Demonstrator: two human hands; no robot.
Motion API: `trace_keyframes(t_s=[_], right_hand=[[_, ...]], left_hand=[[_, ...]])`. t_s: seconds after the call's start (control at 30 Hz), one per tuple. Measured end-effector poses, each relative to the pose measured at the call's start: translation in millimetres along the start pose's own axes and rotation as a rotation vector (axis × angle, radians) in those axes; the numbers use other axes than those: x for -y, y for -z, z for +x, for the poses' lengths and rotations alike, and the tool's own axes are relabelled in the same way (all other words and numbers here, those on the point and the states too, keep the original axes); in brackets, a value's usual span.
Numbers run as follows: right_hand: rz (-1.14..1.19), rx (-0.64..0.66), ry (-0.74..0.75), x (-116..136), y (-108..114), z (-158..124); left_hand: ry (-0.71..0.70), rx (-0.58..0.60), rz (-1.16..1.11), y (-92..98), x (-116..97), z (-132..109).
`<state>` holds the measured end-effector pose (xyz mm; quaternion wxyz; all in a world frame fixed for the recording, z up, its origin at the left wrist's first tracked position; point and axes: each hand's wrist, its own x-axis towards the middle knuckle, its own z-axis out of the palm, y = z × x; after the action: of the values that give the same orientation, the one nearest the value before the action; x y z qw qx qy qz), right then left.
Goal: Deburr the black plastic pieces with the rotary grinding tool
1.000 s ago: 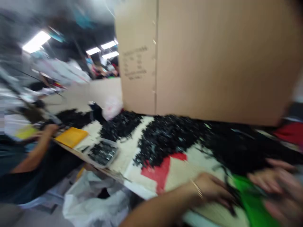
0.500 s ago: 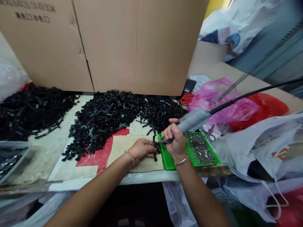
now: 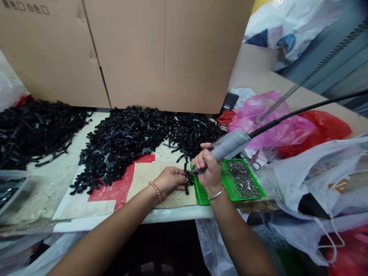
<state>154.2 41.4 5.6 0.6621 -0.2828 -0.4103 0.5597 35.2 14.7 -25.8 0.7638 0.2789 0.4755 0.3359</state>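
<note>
1. Both forearms are bare; no sleeves show anywhere in the view.
2. The left hand (image 3: 169, 180) wears a bracelet of small round beads, pinkish-gold, sitting snug at the wrist.
3. The right hand (image 3: 205, 168) wears a thin, plain silver bangle, hanging slightly loose around the wrist.
4. No rings, gloves or watch are visible on either hand.

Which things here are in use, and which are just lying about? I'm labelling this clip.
In use:
right hand gripping the grey power tool
left hand pinching a black part
honeycomb mat
green tray of metal bits

Lying about:
cardboard box
pink bag
red bag
white bags
</note>
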Motion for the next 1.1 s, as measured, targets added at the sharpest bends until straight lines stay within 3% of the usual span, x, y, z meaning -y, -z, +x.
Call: trace_keyframes(t_s=[0.53, 0.93, 1.1], right_hand=[[-0.075, 0.007, 0.011, -1.7, 0.6, -2.3], [-0.113, 0.082, 0.025, -2.9, -3.0, -4.2], [-0.125, 0.187, -0.018, -6.6, 0.4, -1.3]], left_hand=[[-0.028, 0.025, -0.003, 1.5, 2.6, 2.0], [-0.036, 0.044, -0.007, 1.2, 0.5, -0.2], [-0.006, 0.04, -0.01, 1.3, -0.7, 2.1]])
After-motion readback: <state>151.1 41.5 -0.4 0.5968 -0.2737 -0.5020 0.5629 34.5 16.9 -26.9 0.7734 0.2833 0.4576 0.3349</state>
